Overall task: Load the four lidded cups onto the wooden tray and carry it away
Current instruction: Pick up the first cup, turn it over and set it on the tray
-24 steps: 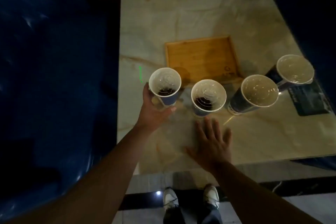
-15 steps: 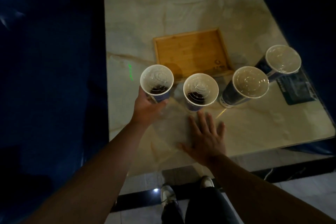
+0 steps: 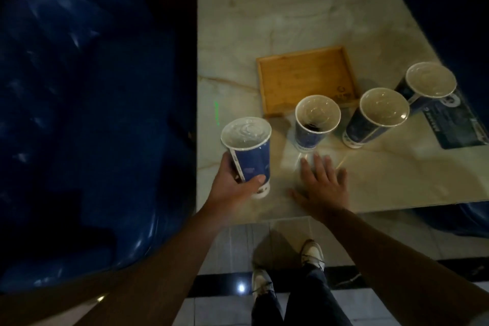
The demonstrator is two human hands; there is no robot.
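My left hand (image 3: 232, 188) grips the leftmost blue lidded cup (image 3: 250, 152) by its lower half, near the table's left edge; whether it is off the surface I cannot tell. Three more blue cups with clear lids stand in a row: one (image 3: 313, 124) just in front of the tray, one (image 3: 377, 119) to its right, one (image 3: 427, 83) farthest right. The wooden tray (image 3: 301, 77) lies bare on the marble table behind them. My right hand (image 3: 322, 188) rests flat, fingers spread, on the table in front of the second cup.
The marble table (image 3: 291, 8) extends far ahead. A dark card or mat (image 3: 455, 124) lies at the right edge under the farthest cup. A blue plastic-covered seat (image 3: 79, 114) fills the left. My feet (image 3: 285, 272) stand on the tiled floor below the table's near edge.
My left hand has drawn the leftmost cup back toward me and to the left, away from the tray's corner. My right hand stays flat on the table.
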